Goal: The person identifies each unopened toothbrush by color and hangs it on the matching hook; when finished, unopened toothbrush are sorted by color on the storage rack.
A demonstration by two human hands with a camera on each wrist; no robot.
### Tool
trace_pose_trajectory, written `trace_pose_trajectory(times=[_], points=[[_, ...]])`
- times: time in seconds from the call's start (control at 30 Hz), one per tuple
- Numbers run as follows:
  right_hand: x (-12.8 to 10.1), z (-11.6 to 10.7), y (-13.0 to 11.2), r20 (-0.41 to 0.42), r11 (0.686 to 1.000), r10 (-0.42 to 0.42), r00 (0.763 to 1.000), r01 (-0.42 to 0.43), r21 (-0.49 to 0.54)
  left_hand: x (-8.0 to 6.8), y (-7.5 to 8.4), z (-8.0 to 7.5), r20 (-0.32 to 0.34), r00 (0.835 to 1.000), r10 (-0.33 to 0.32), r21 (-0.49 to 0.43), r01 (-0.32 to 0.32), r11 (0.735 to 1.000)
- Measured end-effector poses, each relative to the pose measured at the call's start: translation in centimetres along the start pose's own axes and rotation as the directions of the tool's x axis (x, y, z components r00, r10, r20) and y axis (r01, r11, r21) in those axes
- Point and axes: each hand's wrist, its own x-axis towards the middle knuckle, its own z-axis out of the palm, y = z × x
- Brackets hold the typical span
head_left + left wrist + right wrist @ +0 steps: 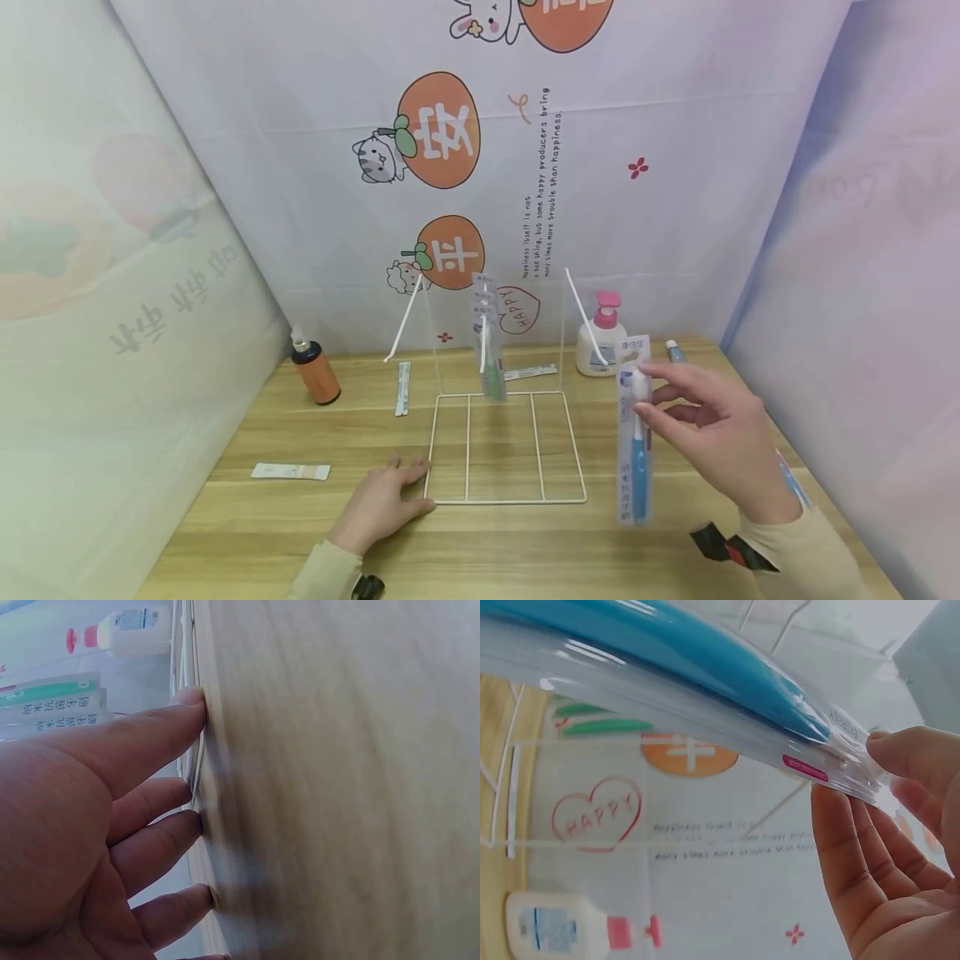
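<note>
Right hand point(712, 433) grip pinches packaged toothbrush point(636, 442) beside wire rack point(504, 446); left hand point(382, 500) flat.

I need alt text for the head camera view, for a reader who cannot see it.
A person's right hand pinches a packaged blue toothbrush upright above a wooden table, while the left hand rests flat against a white wire rack. Packaged toothbrushes hang on the rack.
</note>
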Motion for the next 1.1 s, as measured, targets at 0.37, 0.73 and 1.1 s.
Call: trace_pose_trajectory(times=[0.37, 0.73, 1.1], points=[[0.0, 2.4, -1.3, 0.011, 0.997, -0.07, 0.998, 0.07, -0.043, 0.0, 0.0, 0.0, 0.003, 1.0, 0.002, -0.002, -0.002, 1.0], [1.1, 3.8, 1.3, -0.005, 0.978, -0.137, 0.991, 0.134, -0.162, 0.0, -0.1, 0.0, 0.003, 1.0, 0.002, 0.001, -0.002, 1.0], [4.3, 5.6, 5.2, -0.041, 0.944, -0.179, 0.983, 0.16, -0.288, 0.0, -0.2, 0.0, 0.0, 1.0, 0.003, 0.004, -0.003, 1.0]])
